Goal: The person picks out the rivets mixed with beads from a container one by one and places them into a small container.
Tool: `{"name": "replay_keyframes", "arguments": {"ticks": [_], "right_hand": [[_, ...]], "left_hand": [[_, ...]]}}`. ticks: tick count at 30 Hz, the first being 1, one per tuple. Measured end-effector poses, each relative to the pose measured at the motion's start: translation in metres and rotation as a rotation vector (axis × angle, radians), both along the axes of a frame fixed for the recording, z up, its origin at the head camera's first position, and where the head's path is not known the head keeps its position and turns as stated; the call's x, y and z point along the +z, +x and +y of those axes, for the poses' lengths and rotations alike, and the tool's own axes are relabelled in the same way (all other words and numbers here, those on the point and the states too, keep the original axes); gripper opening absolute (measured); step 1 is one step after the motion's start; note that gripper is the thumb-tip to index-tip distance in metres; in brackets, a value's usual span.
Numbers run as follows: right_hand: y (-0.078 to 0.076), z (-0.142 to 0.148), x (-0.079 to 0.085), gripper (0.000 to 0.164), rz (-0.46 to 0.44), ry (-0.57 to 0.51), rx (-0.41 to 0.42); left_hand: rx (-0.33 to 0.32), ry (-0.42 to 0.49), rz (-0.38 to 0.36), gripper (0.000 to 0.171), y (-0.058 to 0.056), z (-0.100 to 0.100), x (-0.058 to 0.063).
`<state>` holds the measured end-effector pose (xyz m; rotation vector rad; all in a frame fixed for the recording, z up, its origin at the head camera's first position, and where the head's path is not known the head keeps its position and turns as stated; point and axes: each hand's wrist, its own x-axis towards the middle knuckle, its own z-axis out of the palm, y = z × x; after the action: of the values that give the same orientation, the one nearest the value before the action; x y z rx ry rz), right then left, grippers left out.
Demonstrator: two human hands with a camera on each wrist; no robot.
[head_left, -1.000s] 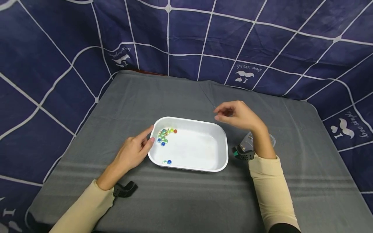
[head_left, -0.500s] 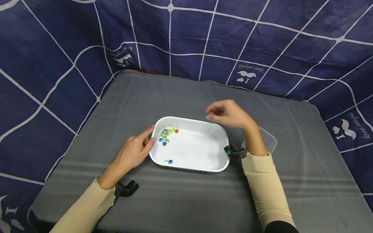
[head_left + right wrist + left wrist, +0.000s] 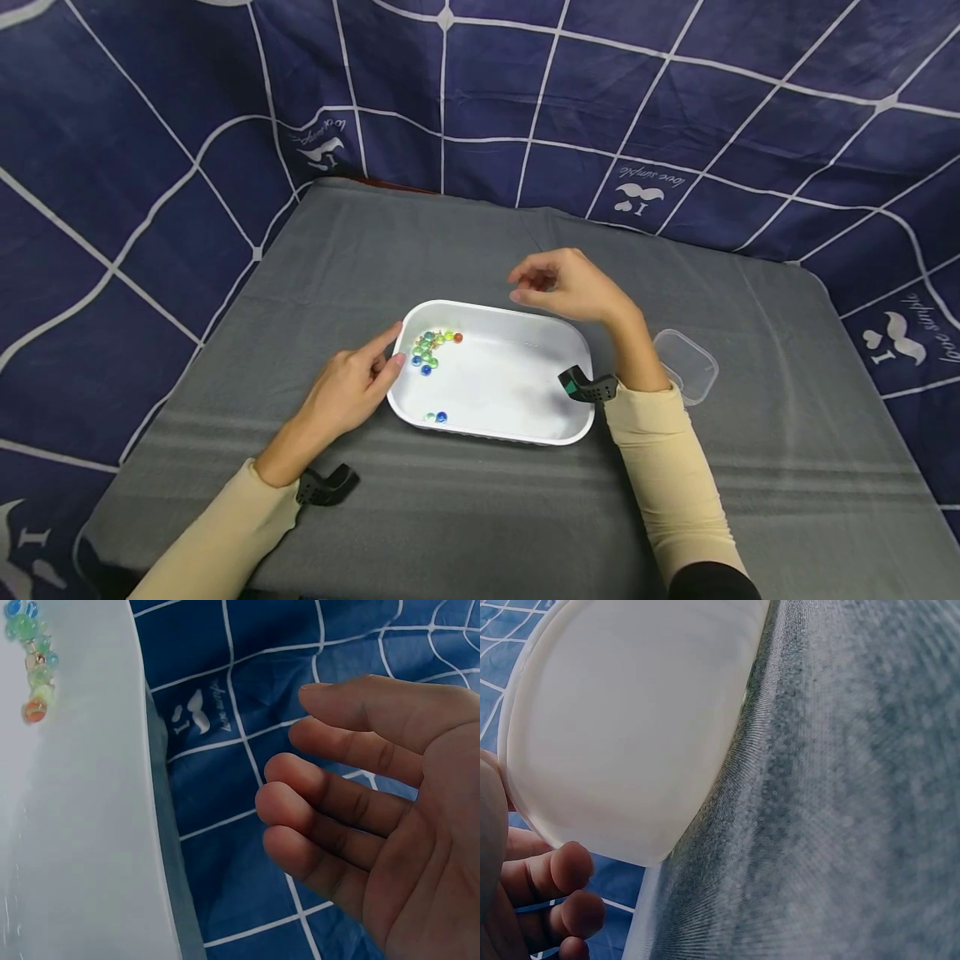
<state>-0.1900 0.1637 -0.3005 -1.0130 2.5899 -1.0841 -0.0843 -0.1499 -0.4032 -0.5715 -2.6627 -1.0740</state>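
A white rectangular tray (image 3: 510, 375) rests on the grey cloth. Several coloured glass marbles (image 3: 426, 354) cluster at its left end, and two more, one a blue marble (image 3: 442, 417), lie by the near wall. My left hand (image 3: 345, 387) touches the tray's left rim with thumb and index fingertips; its other fingers (image 3: 555, 874) bend loosely below the rim in the left wrist view. Above the tray's far right edge hovers my right hand (image 3: 573, 285), fingers loosely bent. The right wrist view shows nothing between that hand's fingers (image 3: 285, 806) and thumb.
A clear plastic container (image 3: 693, 362) lies on the cloth right of the tray, partly behind the right forearm. Dark blue fabric (image 3: 487, 100) with white lines hangs around the back and sides. Black wrist devices (image 3: 327, 486) sit on both arms.
My right hand has moved left over the tray's far edge, uncovering more of the clear container. The left hand stays at the rim, and the marbles keep their places.
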Motion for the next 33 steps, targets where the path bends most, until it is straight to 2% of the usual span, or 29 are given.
{"name": "replay_keyframes", "arguments": {"ticks": [20,33], "right_hand": [[-0.004,-0.027,-0.001,0.015,0.009,0.015,0.047],[-0.006,-0.047,-0.018,0.013,-0.006,0.011,0.087]], "left_hand": [[0.005,-0.008,-0.016,0.044,0.001,-0.001,0.001],[-0.001,-0.011,0.017,0.043,0.0,-0.002,-0.001]]}}
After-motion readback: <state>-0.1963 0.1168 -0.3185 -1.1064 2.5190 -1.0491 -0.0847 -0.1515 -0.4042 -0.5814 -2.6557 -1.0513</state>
